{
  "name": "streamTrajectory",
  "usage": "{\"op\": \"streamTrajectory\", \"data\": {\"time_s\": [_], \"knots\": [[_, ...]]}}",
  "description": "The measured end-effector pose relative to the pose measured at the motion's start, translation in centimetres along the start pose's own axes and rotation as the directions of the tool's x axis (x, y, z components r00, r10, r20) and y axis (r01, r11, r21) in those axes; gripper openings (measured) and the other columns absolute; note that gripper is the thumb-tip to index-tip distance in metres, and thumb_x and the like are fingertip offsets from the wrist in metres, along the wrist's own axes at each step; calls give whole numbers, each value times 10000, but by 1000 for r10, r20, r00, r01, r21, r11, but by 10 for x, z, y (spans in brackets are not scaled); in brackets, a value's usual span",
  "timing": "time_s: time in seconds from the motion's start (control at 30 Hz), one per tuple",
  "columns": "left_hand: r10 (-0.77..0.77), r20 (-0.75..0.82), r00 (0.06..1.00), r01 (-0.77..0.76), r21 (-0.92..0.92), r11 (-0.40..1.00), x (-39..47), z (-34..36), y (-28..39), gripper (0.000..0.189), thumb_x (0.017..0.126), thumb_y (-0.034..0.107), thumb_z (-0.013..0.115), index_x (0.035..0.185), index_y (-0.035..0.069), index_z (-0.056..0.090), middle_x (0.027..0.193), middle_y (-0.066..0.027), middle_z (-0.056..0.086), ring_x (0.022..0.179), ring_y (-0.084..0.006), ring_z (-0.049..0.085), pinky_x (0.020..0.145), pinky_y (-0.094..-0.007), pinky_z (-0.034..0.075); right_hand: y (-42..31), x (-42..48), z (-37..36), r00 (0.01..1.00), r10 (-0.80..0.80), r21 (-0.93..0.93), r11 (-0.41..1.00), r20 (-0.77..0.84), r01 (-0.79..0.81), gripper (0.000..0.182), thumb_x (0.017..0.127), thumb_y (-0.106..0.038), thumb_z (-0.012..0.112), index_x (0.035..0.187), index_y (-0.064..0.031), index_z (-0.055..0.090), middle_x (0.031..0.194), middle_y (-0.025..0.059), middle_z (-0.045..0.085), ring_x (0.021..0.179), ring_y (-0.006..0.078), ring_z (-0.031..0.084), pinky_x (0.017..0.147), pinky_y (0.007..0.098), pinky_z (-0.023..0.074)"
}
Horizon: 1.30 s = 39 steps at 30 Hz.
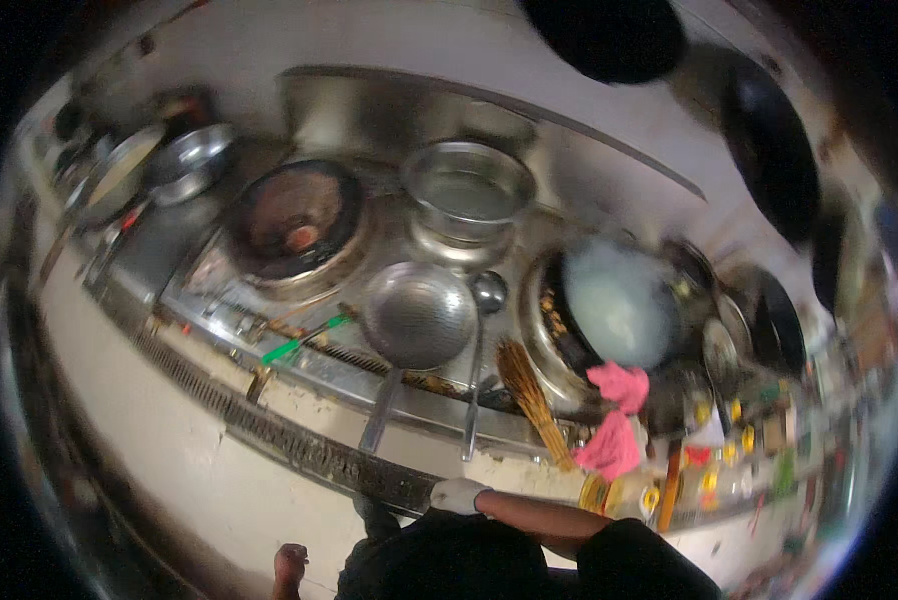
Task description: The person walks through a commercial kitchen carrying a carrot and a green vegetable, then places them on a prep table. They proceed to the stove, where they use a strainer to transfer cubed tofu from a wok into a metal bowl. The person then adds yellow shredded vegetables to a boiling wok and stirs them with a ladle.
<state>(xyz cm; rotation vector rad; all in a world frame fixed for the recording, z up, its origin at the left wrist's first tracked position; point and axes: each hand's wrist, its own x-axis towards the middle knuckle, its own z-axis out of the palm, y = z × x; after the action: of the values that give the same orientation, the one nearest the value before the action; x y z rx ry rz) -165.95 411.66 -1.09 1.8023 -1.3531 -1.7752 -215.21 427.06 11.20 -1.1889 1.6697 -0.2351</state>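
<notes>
My left hand [291, 561] hangs low at the left, over the pale floor; its fingers look curled, and I see nothing in them. A whitish glove covers my right hand [458, 496], which is held across the front of my dark clothing; its fingers are blurred. Beyond it on the range lie a perforated metal strainer [419, 319], a steel ladle [488, 292] and a bamboo wok brush [527, 382], handles towards me. A wok [621, 307] with cloudy whitish contents sits at the right. A pink cloth [614, 442] drapes over its near side.
A steel pot [470, 191] of liquid stands at the back centre. Left of it is a dark wok [295, 217] on a burner ring. Metal bowls [193, 161] sit at far left. Bottles with yellow caps [708, 480] crowd the right; dark pans [768, 150] hang above.
</notes>
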Motion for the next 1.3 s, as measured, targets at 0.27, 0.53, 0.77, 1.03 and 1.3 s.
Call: {"op": "streamTrajectory", "data": {"time_s": [0.27, 0.53, 0.77, 1.03, 1.3], "knots": [[-376, -229, 898, 438, 392, 809, -270, 114, -136, 554, 820, 487, 673, 1153, 45, 638, 1017, -181, 696, 993, -320, 653, 889, -396, 507, -4, 38, 30, 866, -172, -251, 915, 470, 317, 477, 914, -438, 538, 1129, -31, 660, 1153, 172, 656, 1091, 307, 603, 941, 393, 451], [-650, -460, 605, 715, -46, 698, -470, 236, -262, 526, 859, 471, 583, 1052, -8, 684, 1110, -228, 657, 1040, -393, 619, 907, -466, 481, -28, 41, 101, 773, 231, -495, 860, 591, 122, 278, 920, -246, 615, 953, 26, 657, 799, 94, 666, 629, 165, 623, 538, 306, 486], [-601, -491, 631, 510, -321, 798, -502, 292, -271, 478, 857, 487, 600, 1072, 66, 670, 1065, -187, 680, 1031, -365, 628, 901, -445, 485, -7, 118, 178, 744, 402, -519, 850, 534, -88, 193, 924, -180, 592, 973, 1, 635, 818, 121, 637, 675, 261, 645, 565, 406, 503], [-348, -679, 647, -264, -627, 732, -652, 139, -237, 250, 874, 292, 717, 984, 69, 688, 845, -6, 681, 763, -95, 604, 700, -268, 495, -96, 84, 350, 313, 44, -271, -397, 949, 877, 154, 825, -206, 592, 777, -80, 668, 728, 154, 669, 690, 336, 665, 611, 453, 515], [931, -342, 128, -992, -52, 117, -888, 36, -18, 212, 940, 215, 555, 832, 39, 604, 789, -139, 584, 783, -344, 581, 686, -438, 480, -242, -69, 552, 386, 60, -390, 117, 921, 913, 352, 870, -359, 601, 964, -30, 684, 894, 154, 702, 836, 286, 666, 788, 379, 508]]}}
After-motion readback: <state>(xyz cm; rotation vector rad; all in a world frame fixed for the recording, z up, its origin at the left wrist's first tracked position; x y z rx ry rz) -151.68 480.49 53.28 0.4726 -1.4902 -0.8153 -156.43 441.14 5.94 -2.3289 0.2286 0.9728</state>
